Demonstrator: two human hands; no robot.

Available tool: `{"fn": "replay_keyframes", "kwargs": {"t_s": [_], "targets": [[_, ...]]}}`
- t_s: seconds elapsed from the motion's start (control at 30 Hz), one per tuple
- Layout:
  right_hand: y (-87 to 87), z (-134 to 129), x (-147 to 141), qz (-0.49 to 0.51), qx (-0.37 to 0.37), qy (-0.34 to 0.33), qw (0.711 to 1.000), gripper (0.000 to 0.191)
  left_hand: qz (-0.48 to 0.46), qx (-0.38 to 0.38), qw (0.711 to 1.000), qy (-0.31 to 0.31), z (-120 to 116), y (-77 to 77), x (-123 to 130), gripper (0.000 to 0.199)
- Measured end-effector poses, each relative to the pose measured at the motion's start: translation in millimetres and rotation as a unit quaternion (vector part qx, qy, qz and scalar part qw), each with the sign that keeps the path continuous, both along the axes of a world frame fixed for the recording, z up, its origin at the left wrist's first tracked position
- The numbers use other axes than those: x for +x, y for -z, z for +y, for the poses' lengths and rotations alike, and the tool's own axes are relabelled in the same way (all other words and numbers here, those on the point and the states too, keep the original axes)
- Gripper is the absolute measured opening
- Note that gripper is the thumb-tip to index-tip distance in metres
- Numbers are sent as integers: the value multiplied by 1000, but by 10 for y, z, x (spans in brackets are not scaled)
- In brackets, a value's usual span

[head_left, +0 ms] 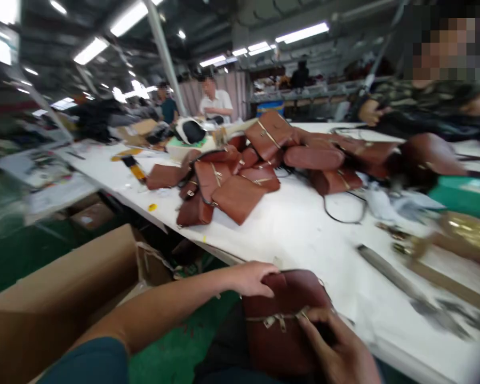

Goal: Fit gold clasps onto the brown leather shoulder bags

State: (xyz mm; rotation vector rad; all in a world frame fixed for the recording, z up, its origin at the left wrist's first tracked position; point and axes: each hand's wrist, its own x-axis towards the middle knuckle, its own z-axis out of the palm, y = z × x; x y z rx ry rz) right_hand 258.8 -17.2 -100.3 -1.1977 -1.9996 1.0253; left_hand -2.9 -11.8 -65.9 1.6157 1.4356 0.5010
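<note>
A dark reddish-brown leather bag (280, 346) rests against the table's near edge, over my lap. Across its front runs a zipper (260, 319) with metal pulls hanging from it. My left hand (258, 277) grips the bag's upper left edge, thumb on the front and fingers over the top. At the right end of the zipper, my right hand (336, 341) pinches a zipper pull (303, 313) between thumb and finger. Its other fingers are curled and partly hidden. Farther back on the table lies a heap of similar brown bags (240, 197).
The white table (304, 245) carries a grey long-handled tool (396, 272), a box with gold-coloured pieces (472, 234) and a green box (464, 194) at right. A large cardboard box (64, 288) stands at left. Across the table sits a person in a camouflage top (424, 98).
</note>
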Motion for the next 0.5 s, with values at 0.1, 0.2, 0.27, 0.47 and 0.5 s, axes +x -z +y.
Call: {"fn": "replay_keyframes", "kwargs": {"t_s": [0.1, 0.2, 0.27, 0.47, 0.5], "targets": [[4, -54, 1, 82, -58, 28, 995, 31, -51, -30, 998, 15, -8, 92, -31, 22], [-11, -52, -35, 109, -46, 61, 991, 22, -98, -45, 994, 21, -7, 124, 11, 25], [-30, -62, -55, 121, -29, 61, 990, 18, -128, -54, 990, 22, -26, 58, 84, 28], [-70, -89, -62, 132, 24, 50, 990, 10, -47, -65, 995, 61, -29, -272, 253, 18], [-78, -95, -57, 129, 30, 49, 990, 9, -19, -60, 995, 72, -32, -315, 267, 15]]}}
